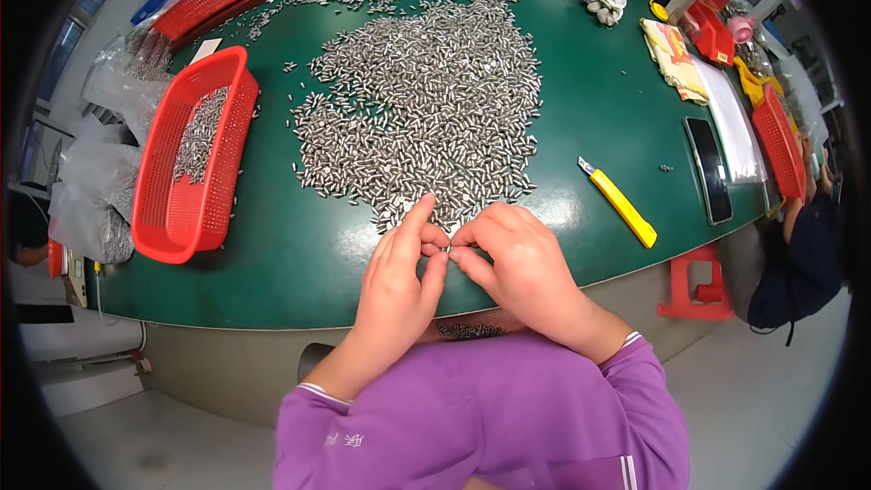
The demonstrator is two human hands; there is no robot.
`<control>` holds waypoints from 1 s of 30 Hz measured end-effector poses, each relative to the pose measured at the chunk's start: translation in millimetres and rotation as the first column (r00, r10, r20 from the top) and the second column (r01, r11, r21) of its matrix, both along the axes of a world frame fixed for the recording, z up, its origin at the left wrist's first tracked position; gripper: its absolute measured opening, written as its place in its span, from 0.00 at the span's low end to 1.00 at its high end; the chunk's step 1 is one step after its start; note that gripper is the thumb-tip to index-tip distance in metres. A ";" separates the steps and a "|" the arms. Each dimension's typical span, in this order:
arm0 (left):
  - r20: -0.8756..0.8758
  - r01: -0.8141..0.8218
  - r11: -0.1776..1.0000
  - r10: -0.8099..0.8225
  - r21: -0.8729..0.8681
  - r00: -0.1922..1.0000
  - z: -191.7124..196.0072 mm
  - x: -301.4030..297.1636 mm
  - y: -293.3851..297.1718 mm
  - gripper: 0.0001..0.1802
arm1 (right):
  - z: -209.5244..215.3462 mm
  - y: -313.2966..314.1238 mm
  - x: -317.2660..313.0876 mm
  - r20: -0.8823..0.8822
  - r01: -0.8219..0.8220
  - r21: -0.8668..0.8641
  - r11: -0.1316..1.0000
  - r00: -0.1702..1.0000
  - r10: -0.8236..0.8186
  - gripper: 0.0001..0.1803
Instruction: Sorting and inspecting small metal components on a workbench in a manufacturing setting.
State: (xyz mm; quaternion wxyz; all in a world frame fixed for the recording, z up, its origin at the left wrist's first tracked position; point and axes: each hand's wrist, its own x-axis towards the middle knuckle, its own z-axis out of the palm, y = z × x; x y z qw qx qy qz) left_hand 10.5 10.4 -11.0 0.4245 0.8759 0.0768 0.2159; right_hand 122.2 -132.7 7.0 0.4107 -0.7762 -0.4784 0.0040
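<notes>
A big heap of small silvery metal pins (426, 100) spreads over the green table (299, 286). At the heap's near edge my left hand (399, 263) and my right hand (517, 254) meet fingertip to fingertip. Both are pinched closed on one small metal pin (447, 250), which the fingers mostly cover. The left index finger points up over the heap's edge. Below the table edge, between my forearms, a container with dark small parts (470, 331) shows in part.
A red plastic basket (233, 132) with more pins stands left, beside clear bags (91, 191). To the right lie a yellow utility knife (621, 209), blade out, and a phone (708, 171). A crumpled white glove (602, 2) lies far right. Another person (803, 254) sits at the right edge.
</notes>
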 end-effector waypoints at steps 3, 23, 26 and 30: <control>-0.008 0.003 1.000 -0.003 -0.008 1.000 1.8 0.7 -0.2 0.38 | -1.3 0.2 -0.9 -0.006 0.001 0.000 1.000 1.000 -0.001 0.09; 0.001 0.000 0.989 0.000 -0.150 1.000 -1.1 -9.9 1.3 0.42 | 2.1 -2.1 -4.7 -0.067 -0.046 -0.046 0.998 0.997 0.043 0.14; 0.009 0.012 0.992 -0.011 -0.127 1.000 -2.0 -9.8 1.4 0.41 | -1.4 0.6 -7.2 0.010 -0.005 -0.048 0.999 1.000 0.005 0.14; 0.011 0.008 0.995 -0.007 -0.097 1.000 -2.9 -9.8 1.4 0.42 | -0.3 1.6 -7.8 0.021 -0.005 -0.043 0.999 1.000 0.006 0.13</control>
